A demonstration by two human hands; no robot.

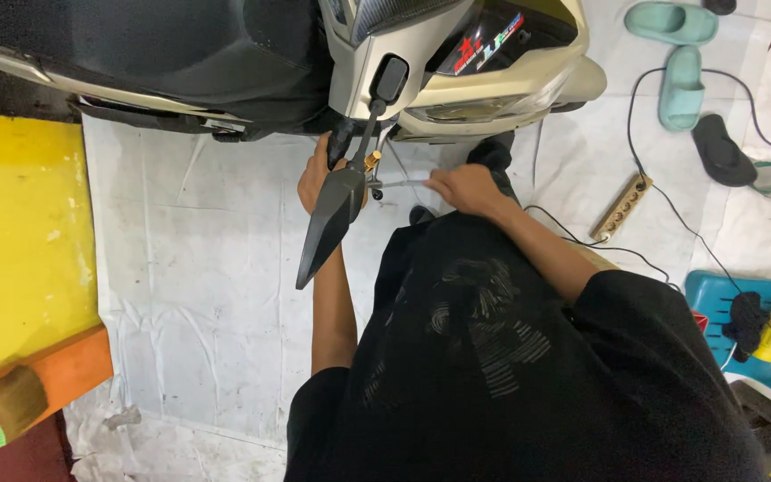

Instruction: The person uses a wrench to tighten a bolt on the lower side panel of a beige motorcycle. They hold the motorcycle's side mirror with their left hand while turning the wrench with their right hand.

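A beige and black scooter [493, 80] fills the top of the head view. Its black pointed mirror [332, 219] hangs on a stalk below the handlebar. My left hand [314, 178] is closed on the black handlebar grip [341, 138] behind the mirror. My right hand [461, 187] is closed on a thin metal tool [399, 184] whose tip sits at the brass fitting [372, 161] at the mirror stalk's base. My black shirt covers the lower middle of the view.
White sheeting [198, 268] covers the floor. A yellow board [11, 241] with an orange edge lies at left. A wooden power strip [622, 207] with cables lies at right, near green sandals [675, 54] and a blue plastic stool [742, 312] holding items.
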